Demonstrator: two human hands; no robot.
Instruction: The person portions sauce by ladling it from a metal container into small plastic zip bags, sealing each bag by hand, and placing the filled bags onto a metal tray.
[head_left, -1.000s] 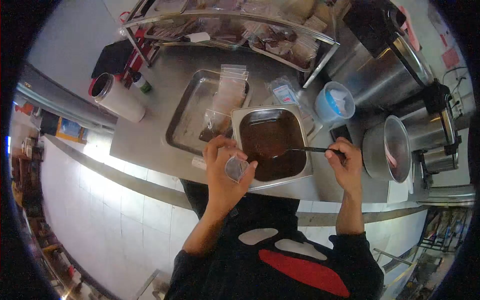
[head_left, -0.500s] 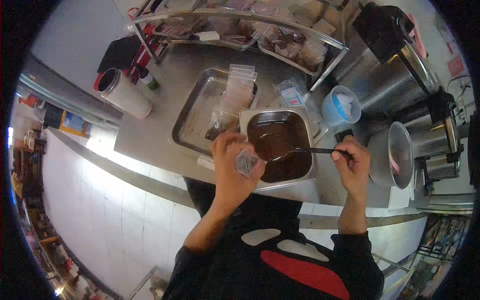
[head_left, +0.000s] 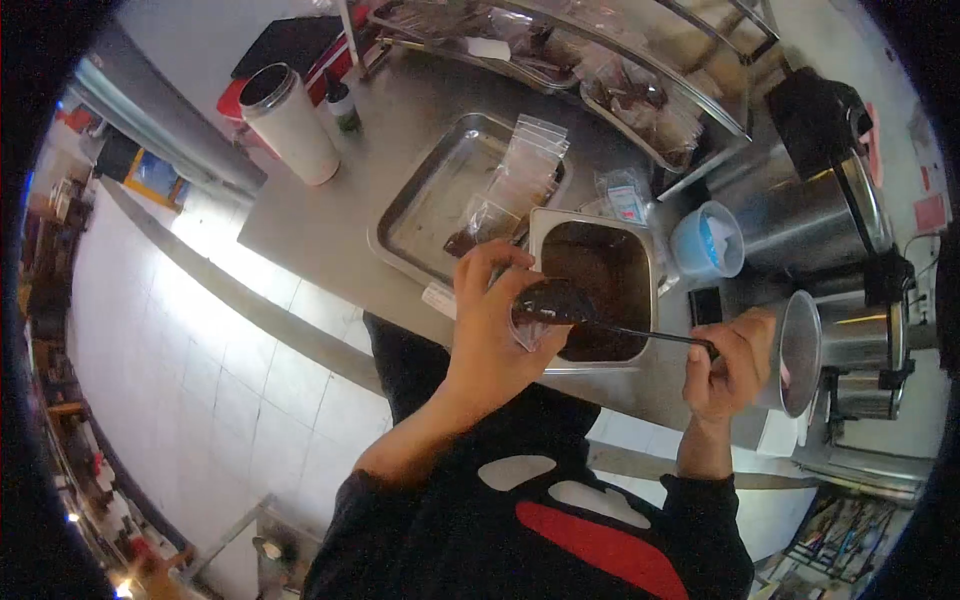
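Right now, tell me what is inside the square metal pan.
The square metal pan holds dark brown contents, which hide its bottom. The left hand and black ladle cover part of its left side.

On the surface, around the pan with the spoon over its nine o'clock edge: tray at ten, packets in it; flask beyond; tub at two
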